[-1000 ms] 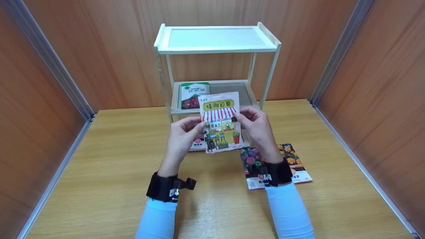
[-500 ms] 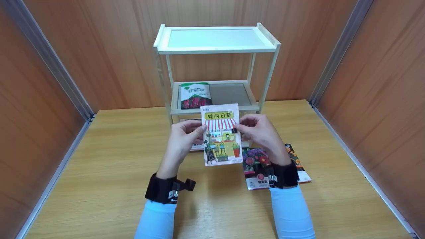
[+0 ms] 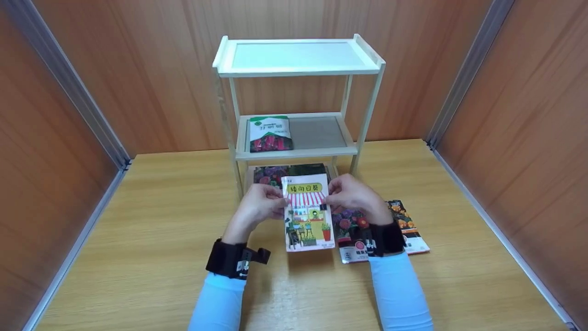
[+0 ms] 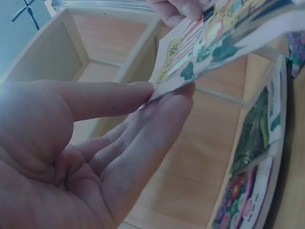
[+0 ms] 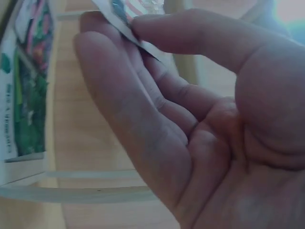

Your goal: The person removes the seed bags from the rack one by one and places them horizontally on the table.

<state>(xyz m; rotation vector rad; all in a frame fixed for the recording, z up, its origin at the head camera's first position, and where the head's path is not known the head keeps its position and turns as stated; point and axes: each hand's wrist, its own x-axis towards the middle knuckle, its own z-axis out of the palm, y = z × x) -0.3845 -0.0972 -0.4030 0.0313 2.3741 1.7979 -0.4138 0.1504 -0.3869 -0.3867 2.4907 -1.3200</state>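
Note:
A white seed packet [image 3: 308, 220] with a red-striped awning and potted plants is held up over the table, in front of the shelf unit. My left hand [image 3: 261, 204] pinches its left edge between thumb and fingers. On the opposite edge, my right hand [image 3: 353, 195] pinches it the same way. The left wrist view shows the left thumb [image 4: 119, 98] on the packet's printed face, fingers behind. In the right wrist view only a corner of the packet [image 5: 116, 19] shows between thumb and fingers.
A pale shelf unit [image 3: 301, 73] stands at the back. Its middle shelf bears a green-and-white packet [image 3: 271, 133]; a flower packet [image 4: 238, 195] and a green packet [image 4: 252, 133] lie on the bottom shelf. Two more flower packets [image 3: 351, 225] lie on the table at right, partly under my right arm.
Both hands have lowered the packet and brought it nearer to me, away from the shelf unit. More of the bottom shelf's packets shows now. The grip is the same.

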